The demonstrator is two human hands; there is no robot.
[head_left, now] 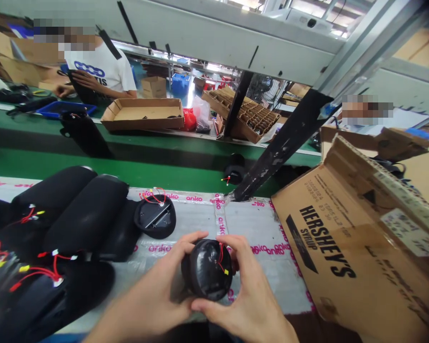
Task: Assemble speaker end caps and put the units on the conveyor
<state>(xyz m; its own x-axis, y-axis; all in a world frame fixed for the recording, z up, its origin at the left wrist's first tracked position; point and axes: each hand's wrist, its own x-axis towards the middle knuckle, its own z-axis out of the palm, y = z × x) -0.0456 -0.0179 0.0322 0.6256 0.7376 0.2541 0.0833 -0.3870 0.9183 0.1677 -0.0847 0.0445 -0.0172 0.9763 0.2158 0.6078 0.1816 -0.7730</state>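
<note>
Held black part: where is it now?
Head view, lower middle: the black part is between the left hand and right hand, left of the Hershey's box.

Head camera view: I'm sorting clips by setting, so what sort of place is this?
Probably a factory assembly line: a long green surface like a conveyor runs past, several black cylinders with red wires lie at the left, and a co-worker is on its far side.

Open tabletop (pixel 259 224) between right hand (pixel 252 286) and carton (pixel 336 233), right of centre; post (pixel 282 145) blocks upper right, black cylinders (pixel 87 214) lower left.
</note>
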